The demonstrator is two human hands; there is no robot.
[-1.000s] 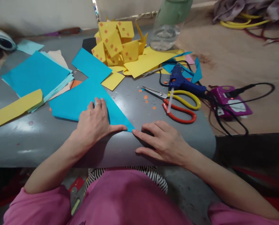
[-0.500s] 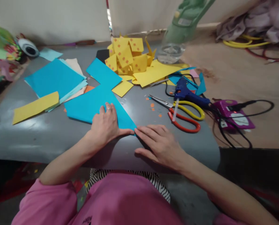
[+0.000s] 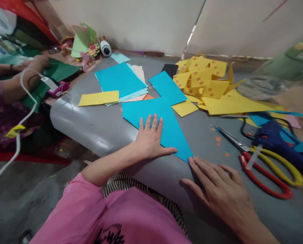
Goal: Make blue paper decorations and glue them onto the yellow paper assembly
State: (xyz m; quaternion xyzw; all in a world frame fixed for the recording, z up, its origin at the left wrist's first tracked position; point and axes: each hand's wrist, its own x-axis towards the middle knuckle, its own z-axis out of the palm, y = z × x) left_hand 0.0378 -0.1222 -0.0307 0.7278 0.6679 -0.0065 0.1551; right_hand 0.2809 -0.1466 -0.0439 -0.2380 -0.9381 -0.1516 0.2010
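Note:
A blue sheet of paper (image 3: 154,112), folded to a point at its right end, lies on the grey table in front of me. My left hand (image 3: 151,137) rests flat on it with the fingers spread and the thumb stretched along its near edge. The fingertips of my right hand (image 3: 217,186) touch the pointed corner; its fingers are stretched out and the thumb stands apart. A smaller blue piece of paper (image 3: 168,88) lies against the far side of the folded sheet. Scissors (image 3: 248,152) with red and yellow handles lie beyond my right hand.
Behind are a stack of blue sheets (image 3: 121,79), a yellow strip (image 3: 99,98) and dotted yellow folded paper (image 3: 202,76). At right lie a blue glue gun (image 3: 276,135) and a blurred green bottle (image 3: 291,61). A co-worker's arm (image 3: 26,74) is at left over green paper.
The view has swung left, bringing the co-worker's arm into sight. My left thumb has drawn back from the pointed corner, and the left fingers are more spread. My right fingertips remain at the corner.

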